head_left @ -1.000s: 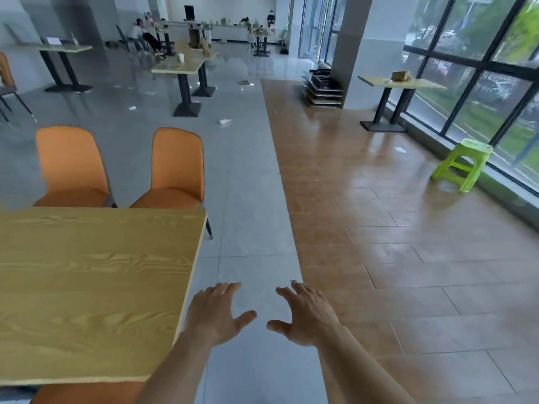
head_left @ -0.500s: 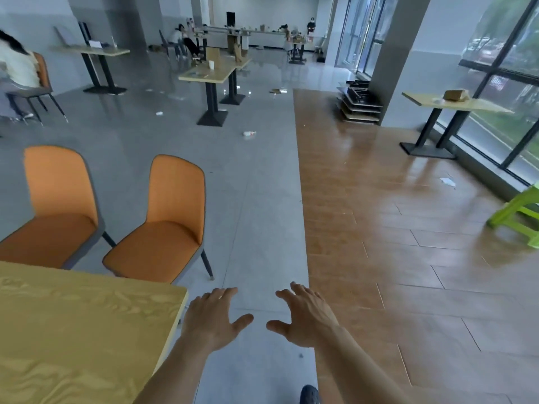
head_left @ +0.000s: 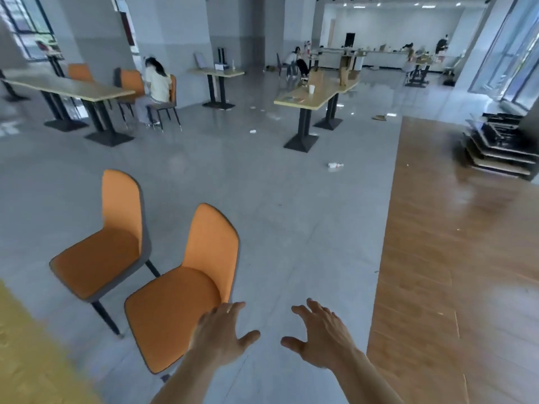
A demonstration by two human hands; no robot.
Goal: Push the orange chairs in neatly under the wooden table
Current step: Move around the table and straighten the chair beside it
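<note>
On the grey tile floor, two orange chairs stand side by side, pulled well out from the wooden tabletop (head_left: 26,351), whose yellow corner shows at the lower left. The nearer chair (head_left: 186,293) has its seat facing that corner; the farther chair (head_left: 110,243) sits just beyond it, to the left. Both of the person's hands reach forward, palms down, fingers spread, holding nothing. The left hand (head_left: 223,330) overlaps the nearer chair's seat edge in this view; whether it touches is unclear. The right hand (head_left: 323,336) hovers over bare floor, apart from the left. Open floor lies between chairs and tabletop. Farther off, a plastic bottle (head_left: 335,165) lies on the tiles, another table (head_left: 315,93) carries a white cup (head_left: 311,89), and a seated person (head_left: 156,88) faces away at a long table. Stacked boards (head_left: 501,147) rest on the brown wood flooring at right.
</note>
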